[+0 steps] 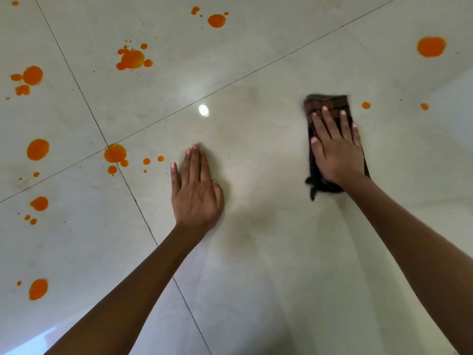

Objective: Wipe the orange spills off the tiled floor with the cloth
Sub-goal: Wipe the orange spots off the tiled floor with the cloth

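A dark brown folded cloth (325, 102) lies flat on the pale tiled floor (256, 252), right of centre. My right hand (336, 147) presses on it, palm down with the fingers spread. My left hand (195, 187) rests flat on the bare tile near the centre and holds nothing. Orange spills dot the floor: a splatter (131, 58) at the upper left, a round blot (431, 46) at the upper right, a small drop (366, 105) just right of the cloth, and a blot on the grout crossing (115, 152) left of my left hand.
More orange drops run down the left edge, such as one blot (38, 149) and another (38, 289), and a blot (217, 20) lies at the top centre. Dark grout lines cross the floor. A bright light reflection (203, 109) sits between the hands.
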